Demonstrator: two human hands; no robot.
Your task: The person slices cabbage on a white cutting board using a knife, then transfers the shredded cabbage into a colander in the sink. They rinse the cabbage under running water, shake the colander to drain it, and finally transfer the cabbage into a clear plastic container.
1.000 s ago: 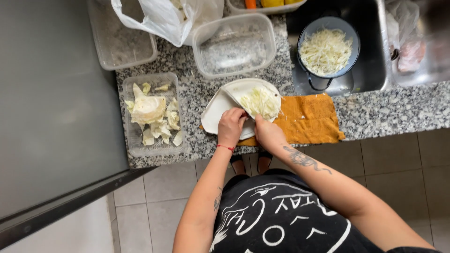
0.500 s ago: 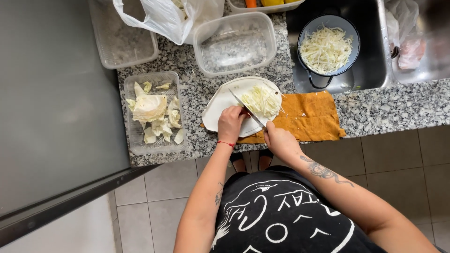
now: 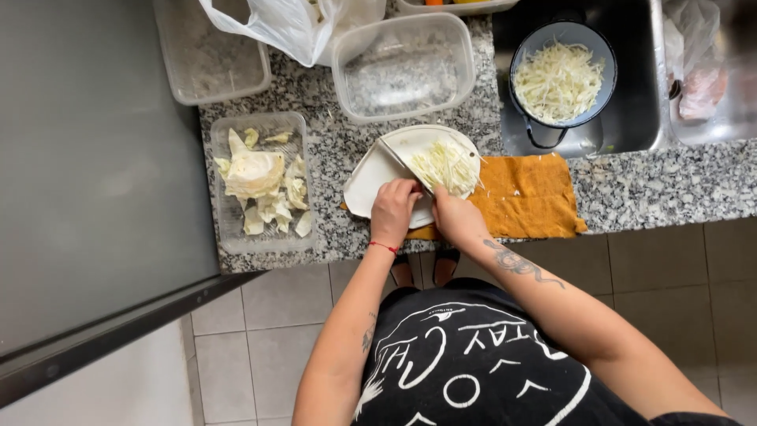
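Note:
A white round cutting board (image 3: 371,185) lies on the granite counter, partly over an orange cloth (image 3: 528,197). Shredded cabbage (image 3: 445,166) is piled on the board's right half. My right hand (image 3: 457,217) grips a knife (image 3: 398,158) whose blade slants across the board to the upper left of the pile. My left hand (image 3: 394,207) rests on the board's near edge beside the right hand, fingers curled; whether it holds a piece of cabbage is hidden.
A clear tray (image 3: 225,229) of cabbage chunks sits at left. Two more plastic containers (image 3: 406,67) and a white bag (image 3: 276,28) stand behind. A dark pot (image 3: 607,71) of shredded cabbage sits in the sink at right. A grey appliance surface fills the left.
The knife has swung from the pile's right side across to its left. My right hand has moved up close beside my left hand at the board's near edge.

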